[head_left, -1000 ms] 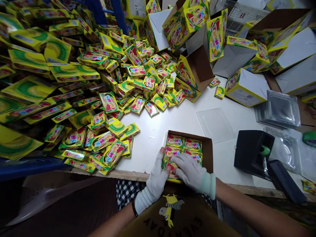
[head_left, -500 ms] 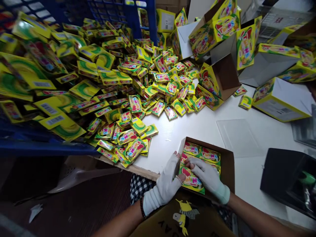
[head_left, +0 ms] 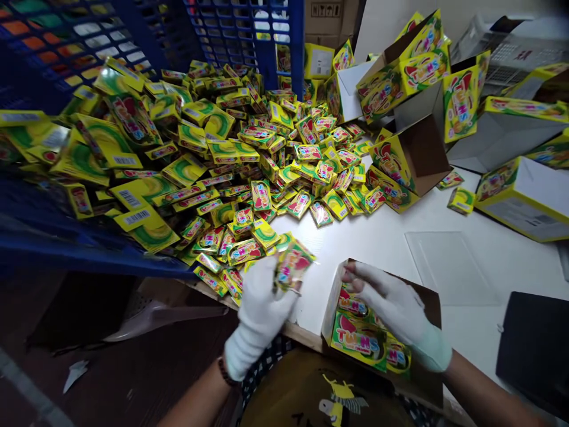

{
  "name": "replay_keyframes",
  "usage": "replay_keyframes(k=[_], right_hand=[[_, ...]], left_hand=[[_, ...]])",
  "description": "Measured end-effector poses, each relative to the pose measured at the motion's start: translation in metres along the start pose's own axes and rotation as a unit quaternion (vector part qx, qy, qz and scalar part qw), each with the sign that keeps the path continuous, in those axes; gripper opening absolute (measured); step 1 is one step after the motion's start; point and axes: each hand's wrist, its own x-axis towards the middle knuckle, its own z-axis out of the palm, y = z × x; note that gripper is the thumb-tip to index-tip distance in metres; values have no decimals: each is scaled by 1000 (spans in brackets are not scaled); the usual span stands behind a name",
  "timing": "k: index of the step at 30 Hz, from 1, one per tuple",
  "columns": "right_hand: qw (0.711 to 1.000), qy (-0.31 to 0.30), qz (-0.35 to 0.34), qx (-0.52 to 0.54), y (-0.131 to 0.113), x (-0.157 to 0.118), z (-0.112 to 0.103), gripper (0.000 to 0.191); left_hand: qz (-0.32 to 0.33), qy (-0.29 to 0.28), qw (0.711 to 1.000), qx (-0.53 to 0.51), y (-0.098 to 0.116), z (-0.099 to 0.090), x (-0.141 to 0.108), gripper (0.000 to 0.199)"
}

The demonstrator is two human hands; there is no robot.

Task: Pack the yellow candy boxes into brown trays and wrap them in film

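Observation:
My left hand point(head_left: 262, 302), in a white glove with bare fingertips, grips a small yellow-green Twins box point(head_left: 293, 264) at the edge of the heap of like boxes point(head_left: 208, 172). It is to the left of the open brown-lined carton point(head_left: 329, 314), which stands at the table's front edge. Flat inside the carton lie several Twins boxes point(head_left: 355, 338), face up. My right hand point(head_left: 391, 296), gloved the same way, reaches over the carton's interior and covers part of the contents. Its thumb and fingers are a little apart, with nothing visible between them.
A blue plastic crate point(head_left: 249, 41) lies tipped at the left, with boxes spilling from it. Open display cartons point(head_left: 402, 160) crowd the back right. A clear plastic sheet point(head_left: 448, 267) lies right of the carton, near a black container point(head_left: 533, 350).
My left hand has moved from the carton's side leftward to the heap and now holds a Twins box. My right hand remains over the carton. The view has shifted slightly.

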Motion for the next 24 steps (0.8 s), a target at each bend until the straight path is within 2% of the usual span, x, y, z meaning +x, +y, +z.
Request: replay_keyframes(k=[2,3,5,7,10,12,14,16,17,20,22,24], right_hand=[[998,-43,-11,48,-13,14,16,48],[997,-51,-13,62,-16,21,23,49],[996,-49,-2,69,-19,34,29,44],[997,-42,11,60,-19,46,25,41],[998,-45,-16,40,-19,61,9,39],[993,-70,-57,70,-21,69,2,37],[987,-98,-88,95,-23,79,0,33],[987,-98,-107,69,-24,88,2,30],[988,-89,-115,47,-24,94,3,29],[990,-59,-126,-3,-24,107,2,30],[991,-48,-123,-13,-23,113,-2,31],[991,-42,-127,-8,-19,117,-6,32]], left_hand=[[53,-35,995,-77,23,6,10,60],[87,-60,989,-102,27,6,19,59],[146,-110,978,-102,18,1,40,54],[165,-149,975,-21,-9,-8,66,49],[156,-213,954,144,-57,-18,100,43],[155,-229,941,193,-73,-19,113,27],[155,-199,950,184,-73,-16,120,20],[140,-143,968,151,-60,-11,121,24],[132,-133,973,138,-53,-7,122,24],[92,-190,970,123,-42,6,127,21],[63,-233,963,115,-47,14,135,21],[38,-243,965,97,-58,19,144,16]])
